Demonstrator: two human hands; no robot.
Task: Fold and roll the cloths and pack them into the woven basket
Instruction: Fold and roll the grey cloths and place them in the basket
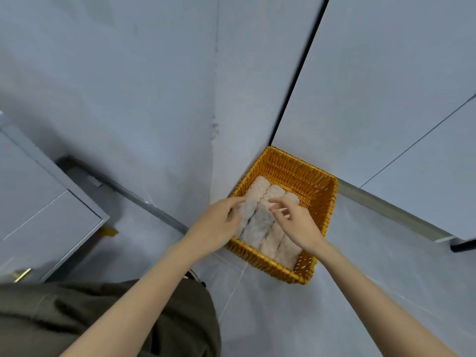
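Note:
An orange woven basket (319,191) stands on the floor in a corner between two walls. Several rolled cloths lie side by side inside it: pale pink ones (260,188) at the back and front, and grey ones (257,225) in the middle. My left hand (219,222) reaches over the basket's left rim, and its fingers and thumb curl round the leftmost grey roll (246,211). My right hand (298,222) hovers just over the rolls on the right with fingers spread and loosely bent, holding nothing. The right part of the basket floor is bare.
Grey walls (154,99) meet right behind the basket. A grey cabinet (38,202) stands at the left, and a metal strip (386,210) runs along the wall base at the right. My dark olive garment (77,318) fills the bottom left over the tiled floor (334,305).

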